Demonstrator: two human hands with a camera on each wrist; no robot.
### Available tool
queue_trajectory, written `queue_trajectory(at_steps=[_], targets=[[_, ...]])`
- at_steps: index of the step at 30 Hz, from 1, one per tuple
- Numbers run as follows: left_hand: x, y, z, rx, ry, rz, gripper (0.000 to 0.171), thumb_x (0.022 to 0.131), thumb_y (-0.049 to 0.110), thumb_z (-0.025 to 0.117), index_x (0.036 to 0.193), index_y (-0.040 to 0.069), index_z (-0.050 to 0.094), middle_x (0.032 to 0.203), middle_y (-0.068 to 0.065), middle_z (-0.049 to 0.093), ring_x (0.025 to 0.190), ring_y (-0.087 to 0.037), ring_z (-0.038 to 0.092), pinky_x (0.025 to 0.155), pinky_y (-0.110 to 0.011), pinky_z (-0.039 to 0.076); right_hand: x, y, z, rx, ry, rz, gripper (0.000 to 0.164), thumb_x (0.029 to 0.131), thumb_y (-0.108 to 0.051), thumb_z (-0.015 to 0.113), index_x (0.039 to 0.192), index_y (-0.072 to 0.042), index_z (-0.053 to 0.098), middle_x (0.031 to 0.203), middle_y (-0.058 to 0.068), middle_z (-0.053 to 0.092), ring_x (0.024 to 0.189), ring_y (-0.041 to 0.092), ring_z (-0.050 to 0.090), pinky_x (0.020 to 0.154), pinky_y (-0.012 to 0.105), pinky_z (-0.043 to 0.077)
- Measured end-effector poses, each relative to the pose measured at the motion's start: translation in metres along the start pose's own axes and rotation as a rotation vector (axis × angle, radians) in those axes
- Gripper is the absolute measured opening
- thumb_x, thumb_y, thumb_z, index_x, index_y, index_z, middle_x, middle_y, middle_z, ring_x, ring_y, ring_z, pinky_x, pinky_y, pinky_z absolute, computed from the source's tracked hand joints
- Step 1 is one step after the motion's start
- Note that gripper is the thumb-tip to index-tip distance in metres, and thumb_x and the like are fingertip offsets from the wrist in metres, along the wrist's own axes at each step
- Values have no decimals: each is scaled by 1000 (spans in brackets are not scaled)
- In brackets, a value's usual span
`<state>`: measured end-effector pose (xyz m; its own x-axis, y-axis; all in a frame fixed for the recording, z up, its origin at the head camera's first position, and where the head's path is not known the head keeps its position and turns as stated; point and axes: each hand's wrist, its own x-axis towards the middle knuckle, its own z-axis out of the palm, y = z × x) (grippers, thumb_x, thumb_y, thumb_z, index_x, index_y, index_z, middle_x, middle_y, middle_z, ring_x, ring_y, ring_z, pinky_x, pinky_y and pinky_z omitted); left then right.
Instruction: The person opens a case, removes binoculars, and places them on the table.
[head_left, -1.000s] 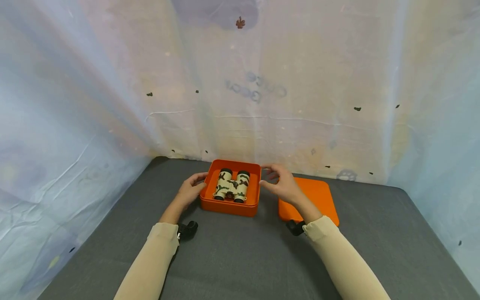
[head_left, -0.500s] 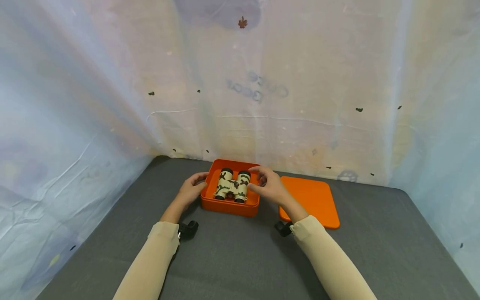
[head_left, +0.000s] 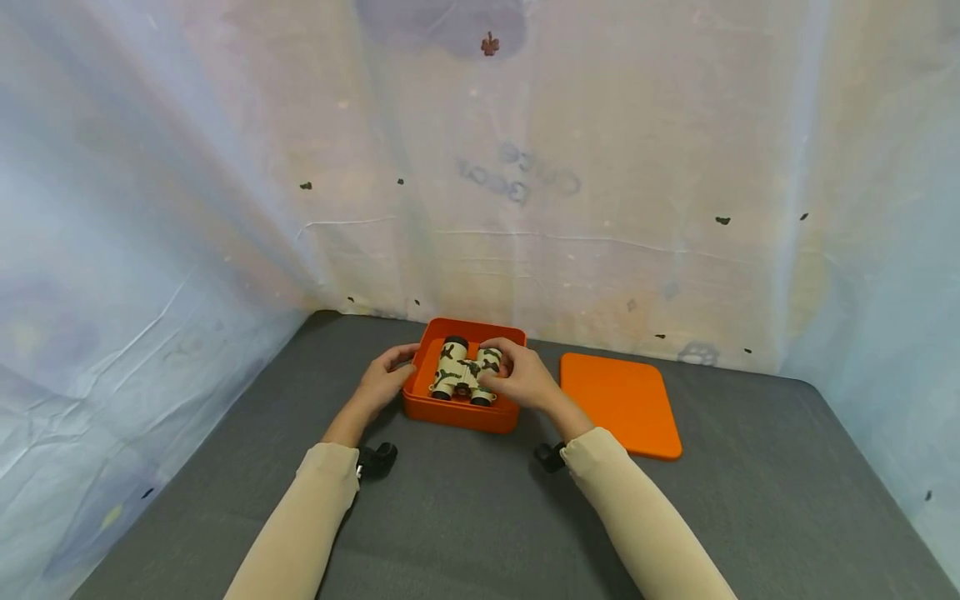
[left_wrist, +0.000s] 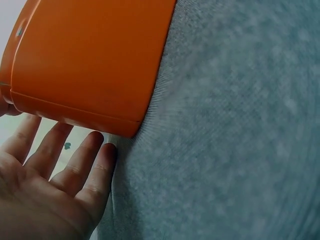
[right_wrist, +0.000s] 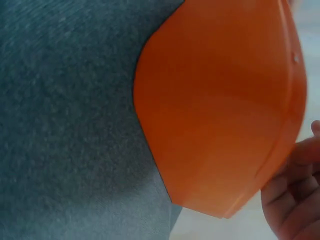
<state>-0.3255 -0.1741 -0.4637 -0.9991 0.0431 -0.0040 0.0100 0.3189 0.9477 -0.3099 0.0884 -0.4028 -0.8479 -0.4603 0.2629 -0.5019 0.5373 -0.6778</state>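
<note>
Camouflage-patterned binoculars lie in an orange box. My left hand is at the box's left side, thumb by the rim; in the left wrist view its fingers extend nearly straight at the side wall. Over the box's right side reaches my right hand, its bent fingers at the far end of the right barrel and its thumb across the near part. That barrel is partly hidden by the hand; I cannot tell whether it is gripped. The right wrist view shows the box wall and part of this hand.
To the right of the box a flat orange lid lies on the grey cloth-covered table. A patterned fabric sheet hangs behind and at the sides. Each wrist carries a black camera mount.
My right hand has moved left from beside the box's right rim to over the right barrel of the binoculars. The left hand, box and binoculars stay put.
</note>
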Motion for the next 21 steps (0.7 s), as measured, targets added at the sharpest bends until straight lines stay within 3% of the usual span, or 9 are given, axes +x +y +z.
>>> queue_trajectory(at_steps=[9, 15, 18, 21], targets=[[1, -2, 0, 21, 15, -1, 38, 88, 23, 50, 126, 21, 46, 130, -3, 45, 118, -22, 41, 95, -43, 38, 7, 1, 13, -83, -33, 59, 50, 75, -37, 65, 121, -25, 48, 56, 4, 38, 46, 15, 29, 43, 25, 23], [1, -3, 0, 11, 11, 2, 38, 88, 21, 49, 127, 21, 46, 129, -3, 45, 118, -22, 41, 94, -43, 38, 14, 8, 23, -202, -45, 80, 58, 72, -48, 63, 123, -24, 49, 60, -1, 46, 50, 14, 38, 42, 26, 27], [1, -3, 0, 0, 4, 6, 38, 89, 21, 49, 127, 21, 46, 130, -2, 44, 118, -22, 42, 94, -43, 39, 17, 10, 25, -243, -47, 86, 59, 71, -50, 63, 122, -24, 49, 78, -3, 58, 61, 12, 48, 49, 27, 38], [1, -3, 0, 1, 4, 4, 38, 88, 22, 49, 127, 22, 46, 130, -1, 45, 117, -22, 42, 94, -43, 39, 20, 10, 27, -284, -53, 98, 62, 70, -53, 63, 123, -25, 50, 101, -2, 60, 74, 12, 53, 61, 30, 44]])
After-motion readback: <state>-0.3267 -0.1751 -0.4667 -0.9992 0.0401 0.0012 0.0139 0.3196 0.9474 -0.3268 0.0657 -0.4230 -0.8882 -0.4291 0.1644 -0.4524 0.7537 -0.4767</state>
